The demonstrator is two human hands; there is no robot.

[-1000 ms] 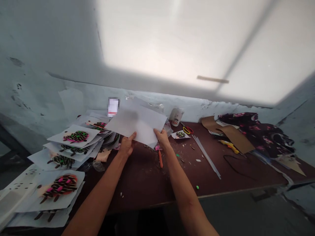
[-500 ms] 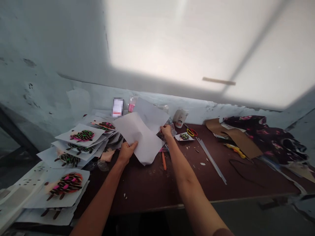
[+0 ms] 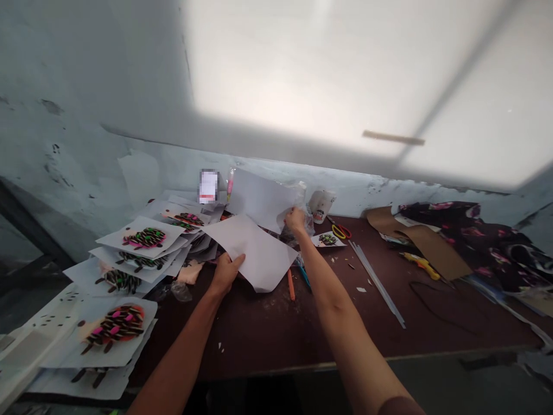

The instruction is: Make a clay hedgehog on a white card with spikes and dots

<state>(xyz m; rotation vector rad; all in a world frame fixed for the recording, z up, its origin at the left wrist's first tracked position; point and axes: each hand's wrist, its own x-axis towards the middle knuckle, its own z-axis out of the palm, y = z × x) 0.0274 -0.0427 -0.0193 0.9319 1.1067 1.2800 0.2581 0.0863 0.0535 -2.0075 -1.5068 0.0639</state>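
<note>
Near the middle of the table, my left hand grips the lower left edge of a blank white sheet, thumb on top and fingers hidden beneath. Farther back, my right hand is closed on the right edge of a second white sheet, beside a clear plastic bag. The second sheet stands tilted behind the first. An orange stick-like tool lies below the front sheet's right side.
Stacked hedgehog pictures fill the left side. At the back stand a phone and a white cup. Scissors, clear glue sticks, a yellow glue gun, brown cardboard and dark flowered cloth lie rightward.
The two sheets have moved apart: the rear one went back with my right hand, and the front one lies lower and flatter. More of the plastic bag and a blue-handled item show.
</note>
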